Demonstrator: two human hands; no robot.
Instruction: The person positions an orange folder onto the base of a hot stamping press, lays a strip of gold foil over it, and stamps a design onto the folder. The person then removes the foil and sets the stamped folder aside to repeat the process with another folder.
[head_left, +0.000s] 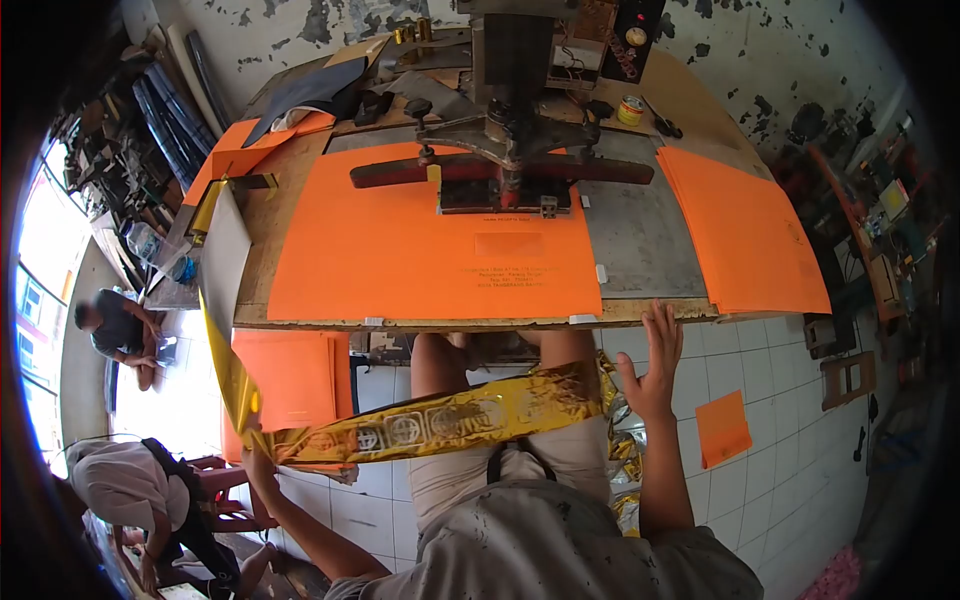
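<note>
A long strip of gold stamping foil (430, 425) lies across my lap, with stamped-out emblem shapes along it. My left hand (260, 465) is closed on its left end, where the foil bends up toward a roll (207, 212) at the table's left side. My right hand (655, 360) is raised by the front table edge, fingers spread, holding nothing. In front of me an orange sheet (370, 245) with small printed text lies on the grey metal bed (635, 235). Above its far part sits the press head (490, 195), under a dark crossbar (390, 172).
Orange sheets are stacked at the table's right (745, 230), and another orange stack (285, 375) is below at left. A small tin (630, 110) and scissors (664, 122) lie behind. Crumpled foil (625, 460) and an orange piece (722, 428) are on the floor. Two people are at left.
</note>
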